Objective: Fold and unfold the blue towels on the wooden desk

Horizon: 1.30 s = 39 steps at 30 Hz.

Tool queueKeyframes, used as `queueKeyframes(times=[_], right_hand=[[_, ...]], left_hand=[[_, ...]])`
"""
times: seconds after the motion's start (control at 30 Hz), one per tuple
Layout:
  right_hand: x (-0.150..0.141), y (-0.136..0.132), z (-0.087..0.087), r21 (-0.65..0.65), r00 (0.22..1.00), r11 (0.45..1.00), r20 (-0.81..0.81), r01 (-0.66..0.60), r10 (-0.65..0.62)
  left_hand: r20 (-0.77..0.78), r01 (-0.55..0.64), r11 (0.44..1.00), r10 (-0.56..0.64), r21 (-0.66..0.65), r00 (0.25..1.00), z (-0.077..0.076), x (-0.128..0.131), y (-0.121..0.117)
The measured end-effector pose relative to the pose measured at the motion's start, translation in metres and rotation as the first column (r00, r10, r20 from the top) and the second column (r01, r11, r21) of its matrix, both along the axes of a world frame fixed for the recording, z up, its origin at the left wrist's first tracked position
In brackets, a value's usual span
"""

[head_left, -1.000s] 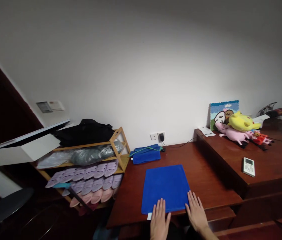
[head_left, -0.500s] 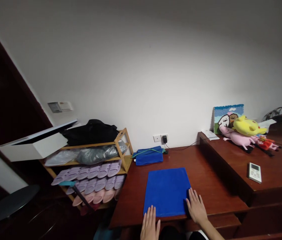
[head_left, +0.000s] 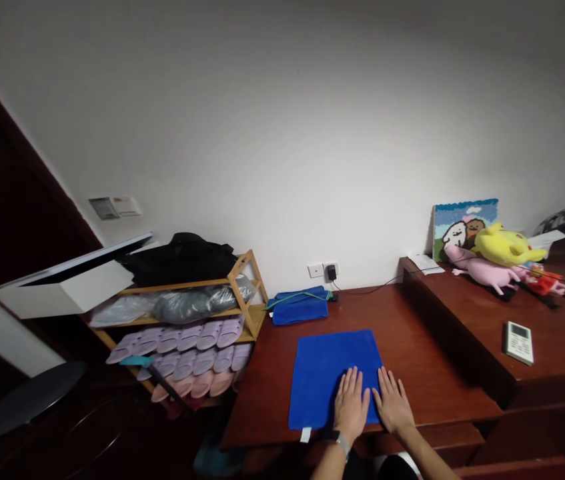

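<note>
A blue cloth (head_left: 322, 373) lies spread flat on the reddish-brown wooden table (head_left: 422, 373), with a small white tag (head_left: 305, 435) sticking out at its near left corner. My left hand (head_left: 352, 403) rests flat on the cloth's near right part, fingers stretched out, a band around the wrist. Just right of it, my right hand (head_left: 393, 403) lies flat at the cloth's right edge, partly over the bare wood. Neither hand grips anything. Toward the wall sits a folded blue cloth (head_left: 299, 310) with a green cord across it.
Left of the table stands a wooden rack (head_left: 249, 293) with purple slippers (head_left: 207, 333), pink slippers and a black bag (head_left: 187, 260). On the raised surface at right are plush toys (head_left: 505, 247), a picture and a white remote (head_left: 518, 343). A black plug (head_left: 331, 272) is in the wall socket.
My left hand has moved right across the cloth from its near left corner to beside my right hand, uncovering the white tag. The right hand has stayed nearly in place. The view has shifted slightly.
</note>
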State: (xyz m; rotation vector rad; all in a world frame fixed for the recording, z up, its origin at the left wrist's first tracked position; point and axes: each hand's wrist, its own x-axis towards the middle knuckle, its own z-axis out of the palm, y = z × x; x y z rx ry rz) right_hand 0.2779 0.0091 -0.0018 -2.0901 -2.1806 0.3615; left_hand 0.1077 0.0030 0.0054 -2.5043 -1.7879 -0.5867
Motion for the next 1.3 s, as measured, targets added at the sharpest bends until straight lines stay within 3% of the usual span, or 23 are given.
queueKeyframes(times=[0.07,0.17,0.27,0.47,0.63,0.8,0.97,1.13,1.23,1.3], right_hand=[[0.000,0.002,-0.003,0.002,1.000,1.000,-0.001,-0.011,0.011],[0.001,0.005,-0.011,0.024,1.000,1.000,-0.011,-0.004,0.004],[0.001,0.007,-0.016,0.049,0.999,0.999,-0.032,0.014,-0.012],[-0.003,0.005,-0.013,0.034,1.000,0.999,0.022,0.020,-0.021],[-0.002,-0.004,-0.014,0.013,0.998,1.000,0.060,-0.011,0.010],[0.001,-0.004,-0.003,0.036,0.998,0.998,0.033,-0.047,0.045],[-0.001,0.022,0.015,0.040,0.999,0.999,-0.032,-0.015,0.017],[0.002,0.036,0.002,0.032,0.991,0.998,-0.115,-0.063,0.066],[0.004,0.035,-0.007,0.040,0.988,0.997,-0.140,-0.064,0.069],[0.005,0.035,-0.008,0.035,0.988,0.997,-0.138,-0.065,0.070]], left_hand=[[0.011,0.032,0.998,-0.031,-0.058,0.999,-0.001,0.017,0.017],[0.004,0.005,0.995,-0.005,-0.103,1.000,-0.013,0.005,0.028],[-0.053,-0.088,0.986,0.081,-0.142,0.995,-0.018,-0.039,0.026],[-0.147,-0.316,0.929,0.290,-0.194,0.945,-0.006,-0.133,0.003],[-0.156,-0.360,0.911,0.333,-0.200,0.930,-0.016,-0.166,-0.014],[-0.125,-0.347,0.926,0.330,-0.151,0.936,-0.028,-0.170,-0.019],[-0.125,-0.348,0.929,0.333,-0.130,0.935,-0.028,-0.169,-0.021],[-0.148,-0.348,0.935,0.334,-0.075,0.931,-0.022,-0.174,-0.017],[-0.119,-0.304,0.953,0.303,0.006,0.946,-0.012,-0.153,-0.003],[-0.100,-0.222,0.975,0.220,-0.004,0.970,-0.005,-0.120,0.010]])
